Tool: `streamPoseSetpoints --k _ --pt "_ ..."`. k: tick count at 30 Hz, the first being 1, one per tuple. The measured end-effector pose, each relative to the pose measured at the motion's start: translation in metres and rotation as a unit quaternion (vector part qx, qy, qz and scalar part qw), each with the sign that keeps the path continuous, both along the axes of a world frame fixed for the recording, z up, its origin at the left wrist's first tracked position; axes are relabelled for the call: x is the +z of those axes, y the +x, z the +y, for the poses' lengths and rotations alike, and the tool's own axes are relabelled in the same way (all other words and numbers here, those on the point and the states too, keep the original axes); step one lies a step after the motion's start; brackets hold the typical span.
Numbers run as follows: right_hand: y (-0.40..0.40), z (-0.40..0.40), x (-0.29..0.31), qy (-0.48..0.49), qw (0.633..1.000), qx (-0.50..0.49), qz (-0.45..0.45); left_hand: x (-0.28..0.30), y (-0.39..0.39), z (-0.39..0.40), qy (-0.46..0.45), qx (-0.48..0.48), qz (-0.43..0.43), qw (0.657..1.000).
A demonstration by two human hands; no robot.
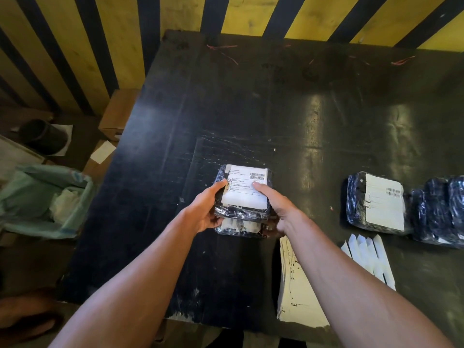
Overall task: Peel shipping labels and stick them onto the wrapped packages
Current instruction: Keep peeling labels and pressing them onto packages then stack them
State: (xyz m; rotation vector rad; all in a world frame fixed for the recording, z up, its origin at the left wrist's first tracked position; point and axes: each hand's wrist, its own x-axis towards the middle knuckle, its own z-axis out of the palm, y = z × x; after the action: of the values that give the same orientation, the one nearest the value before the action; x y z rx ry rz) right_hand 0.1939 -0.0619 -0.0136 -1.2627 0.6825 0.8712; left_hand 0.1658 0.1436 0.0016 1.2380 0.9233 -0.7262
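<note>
Package [242, 197] between both hands [206, 209], labelled package [376, 203] well right.

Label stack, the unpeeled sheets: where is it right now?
The label stack lies at the table's near edge, under the right forearm, just left of the peeled backing strips.

So we've got a wrapped package [242, 194] in both hands over the black bench [251, 109], left hand [204, 209] and right hand [275, 209] each with a grip on one side, thumbs pressing on the white label [247, 183] on top. Another package [238, 228] sits right underneath. Off to the right there's a labelled package [376, 203] beside more dark bundles [438, 209], plus a label stack [298, 297] and peeled backing strips [369, 257] near us.
</note>
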Motion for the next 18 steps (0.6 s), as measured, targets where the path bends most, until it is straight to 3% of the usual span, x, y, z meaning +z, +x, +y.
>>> streamPoseSetpoints --k 18 --pt "-0.007 0.008 0.009 0.044 0.999 -0.026 -0.006 0.013 0.004 -0.005 0.029 -0.013 -0.029 0.999"
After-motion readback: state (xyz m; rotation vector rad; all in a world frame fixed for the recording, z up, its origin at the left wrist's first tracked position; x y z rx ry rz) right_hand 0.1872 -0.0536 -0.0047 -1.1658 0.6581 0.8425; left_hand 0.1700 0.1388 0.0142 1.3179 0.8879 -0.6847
